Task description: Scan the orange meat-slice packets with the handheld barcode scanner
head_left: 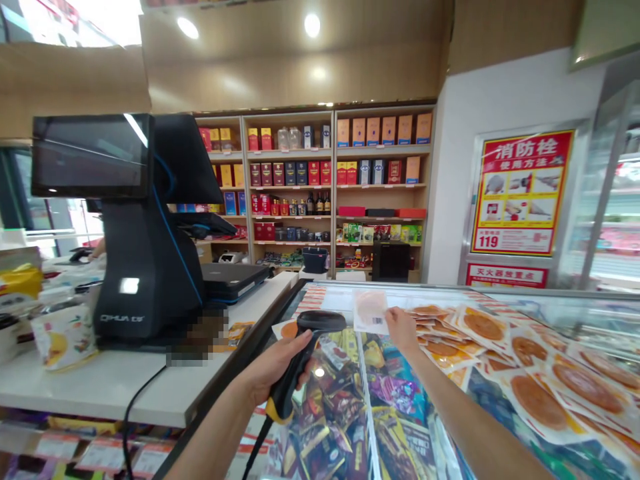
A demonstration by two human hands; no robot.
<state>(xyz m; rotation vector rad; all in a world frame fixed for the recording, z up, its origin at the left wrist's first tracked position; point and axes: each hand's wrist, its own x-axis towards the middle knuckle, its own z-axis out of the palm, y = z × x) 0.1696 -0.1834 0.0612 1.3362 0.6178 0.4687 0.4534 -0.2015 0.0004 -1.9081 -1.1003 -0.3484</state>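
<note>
My left hand is wrapped round the handle of a black and yellow barcode scanner, its head pointing to the right. Between the fingertips of my right hand is the edge of a flat white packet, held upright with a small barcode facing me. The scanner head and the packet are apart, with a small gap between them. Both hands are above the glass top of a freezer full of colourful wrapped packs. To the right, flat packets with round brown contents lie in a loose heap on the glass.
A black checkout terminal stands on the white counter at the left, with a cable hanging over the front. Shelves of boxes and bottles line the back wall. A paper cup is near the terminal.
</note>
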